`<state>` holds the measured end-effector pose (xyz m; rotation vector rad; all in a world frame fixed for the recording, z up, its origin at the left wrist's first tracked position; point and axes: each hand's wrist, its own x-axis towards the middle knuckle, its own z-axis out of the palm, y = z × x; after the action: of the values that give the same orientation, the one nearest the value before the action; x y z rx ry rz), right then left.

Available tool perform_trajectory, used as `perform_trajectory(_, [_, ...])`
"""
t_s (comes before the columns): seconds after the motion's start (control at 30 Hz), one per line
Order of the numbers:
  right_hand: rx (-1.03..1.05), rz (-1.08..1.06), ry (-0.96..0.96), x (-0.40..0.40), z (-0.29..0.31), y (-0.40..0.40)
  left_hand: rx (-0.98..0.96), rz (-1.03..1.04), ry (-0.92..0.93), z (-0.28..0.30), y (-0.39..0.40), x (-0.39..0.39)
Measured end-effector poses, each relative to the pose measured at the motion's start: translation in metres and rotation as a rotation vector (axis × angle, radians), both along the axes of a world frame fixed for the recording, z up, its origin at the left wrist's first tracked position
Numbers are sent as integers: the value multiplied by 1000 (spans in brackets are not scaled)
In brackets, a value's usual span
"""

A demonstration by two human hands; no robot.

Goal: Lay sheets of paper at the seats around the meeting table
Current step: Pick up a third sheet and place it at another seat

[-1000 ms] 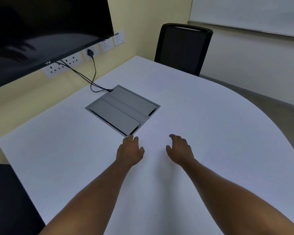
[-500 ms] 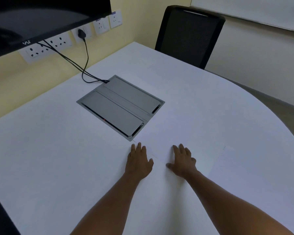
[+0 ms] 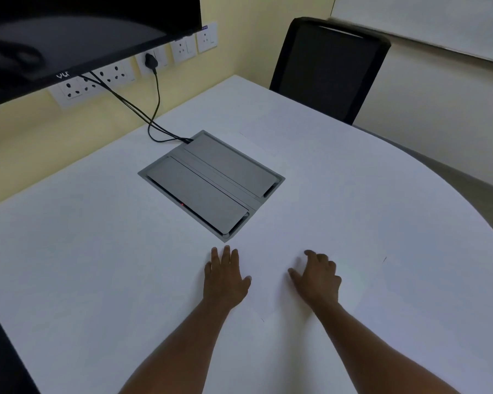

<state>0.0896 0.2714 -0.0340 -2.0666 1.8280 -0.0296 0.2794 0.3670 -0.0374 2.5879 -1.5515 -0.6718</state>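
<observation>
The left hand (image 3: 225,280) lies flat on the white table (image 3: 83,265) with its fingers straight and close together, holding nothing. The right hand (image 3: 317,277) rests beside it, a little apart, with fingers bent loosely and spread, thumb out to the left, also holding nothing. Under and around the hands lies a sheet of paper (image 3: 353,280), white on white, so its outline is very faint; only small dark marks, one at the right and one near the forearms, hint at its corners, and its exact borders cannot be told. Just beyond the left fingertips sits a grey cable box (image 3: 211,183) set into the tabletop, with two closed flaps; its near corner is close to the hand. Black cables (image 3: 143,115) run from its far corner up to the wall sockets (image 3: 111,75) under a dark screen (image 3: 77,32) at the far left. A black chair (image 3: 328,66) stands at the far edge of the table. The table edge curves round on the right, and the surface between that edge and the right hand is bare. At the near left a dark shape (image 3: 0,359) borders the table.
</observation>
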Motion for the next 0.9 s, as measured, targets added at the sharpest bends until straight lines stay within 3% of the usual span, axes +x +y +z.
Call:
perform_trajectory(0.37, [245,-17,88,-27,-10,-61,48,-10,12,-12,12,-3])
perform_trajectory(0.5, [190,0,2,-27,-9,-59,40,-10,5,-13,14,-3])
perform_trajectory(0.63, [143,-67,-335,-22,-2,-55,42,-12,2,-12,13,-3])
perform_trajectory(0.73, [194,-235,-648,-18,5,-53,48,-13,5,-11,13,-3])
perform_trajectory(0.9, [259,-914,-1148,-3,11,-46,52,2,15,-10,15,-5])
